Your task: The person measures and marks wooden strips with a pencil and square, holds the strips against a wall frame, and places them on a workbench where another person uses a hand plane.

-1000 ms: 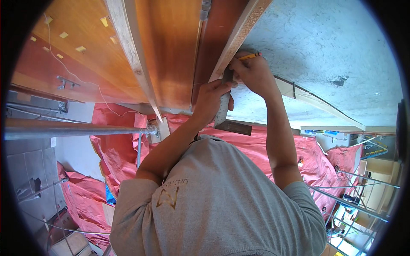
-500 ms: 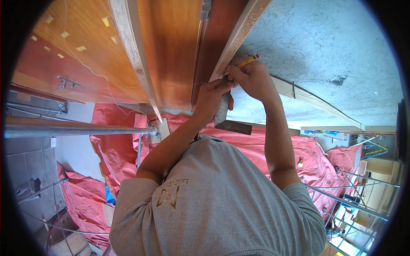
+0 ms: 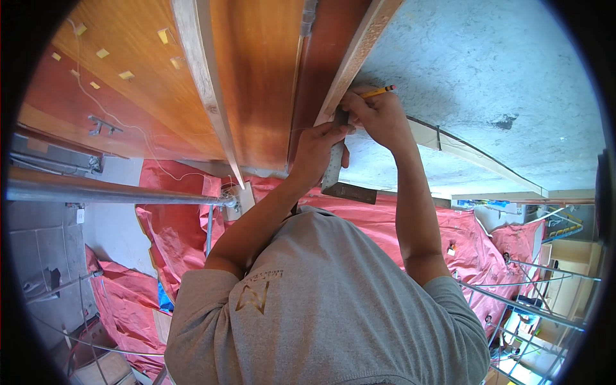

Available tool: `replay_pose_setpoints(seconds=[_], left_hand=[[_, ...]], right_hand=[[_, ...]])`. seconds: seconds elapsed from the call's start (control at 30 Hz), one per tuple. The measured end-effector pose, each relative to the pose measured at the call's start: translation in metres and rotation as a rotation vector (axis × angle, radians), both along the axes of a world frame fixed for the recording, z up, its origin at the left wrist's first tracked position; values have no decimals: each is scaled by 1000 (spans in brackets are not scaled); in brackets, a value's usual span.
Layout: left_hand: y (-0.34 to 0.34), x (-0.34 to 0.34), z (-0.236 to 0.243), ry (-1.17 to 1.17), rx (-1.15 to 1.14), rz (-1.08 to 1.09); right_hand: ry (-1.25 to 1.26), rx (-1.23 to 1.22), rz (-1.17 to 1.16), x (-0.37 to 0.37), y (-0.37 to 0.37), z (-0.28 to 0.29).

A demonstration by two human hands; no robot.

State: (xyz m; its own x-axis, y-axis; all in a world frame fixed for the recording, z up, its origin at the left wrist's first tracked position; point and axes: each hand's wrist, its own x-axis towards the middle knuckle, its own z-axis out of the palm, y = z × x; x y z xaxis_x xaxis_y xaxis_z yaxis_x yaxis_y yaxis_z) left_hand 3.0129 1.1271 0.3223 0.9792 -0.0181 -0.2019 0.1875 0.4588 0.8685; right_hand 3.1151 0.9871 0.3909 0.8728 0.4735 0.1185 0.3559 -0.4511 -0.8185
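My left hand [image 3: 314, 154] is closed around a metal try square [image 3: 332, 172], pressing it against the end of a pale wooden batten [image 3: 360, 54]. The square's darker arm sticks out below my fingers. Just to the right, my right hand [image 3: 382, 123] pinches a yellow pencil [image 3: 377, 92] beside the batten and the square's upper end. The pencil's back end points up and right; its tip is hidden by my fingers.
Varnished wood panels [image 3: 253, 77] lie left of the batten, with a second batten [image 3: 204, 83] across them. A pale blue mottled board [image 3: 487, 70] spans the right. A metal pole [image 3: 115, 190] crosses at left; red sheeting [image 3: 183, 231] and scaffold bars [image 3: 513, 298] are below.
My right hand has shifted slightly up along the batten, and the pencil lies a little flatter, its front part now behind my fingers. The left hand and square have barely moved.
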Motion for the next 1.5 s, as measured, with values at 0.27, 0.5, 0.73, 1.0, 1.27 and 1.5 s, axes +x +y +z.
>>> replay_pose_setpoints(seconds=[0.27, 0.5, 0.73, 1.0, 1.27, 1.5], left_hand=[[0, 0, 0, 3, -8, -10], [0, 0, -4, -6, -30, 7], [0, -1, 1, 28, -6, 16], [0, 0, -1, 12, 4, 16], [0, -2, 9, 34, 5, 10], [-8, -27, -3, -20, 179, -140]], right_hand=[[-96, -69, -52, 0, 6, 1], [-149, -90, -67, -6, 9, 3], [-108, -39, -73, -12, 10, 6], [-62, -25, -23, -13, 8, 3], [174, 272, 64, -18, -6, 1], [268, 547, -90, -60, -46, 8]])
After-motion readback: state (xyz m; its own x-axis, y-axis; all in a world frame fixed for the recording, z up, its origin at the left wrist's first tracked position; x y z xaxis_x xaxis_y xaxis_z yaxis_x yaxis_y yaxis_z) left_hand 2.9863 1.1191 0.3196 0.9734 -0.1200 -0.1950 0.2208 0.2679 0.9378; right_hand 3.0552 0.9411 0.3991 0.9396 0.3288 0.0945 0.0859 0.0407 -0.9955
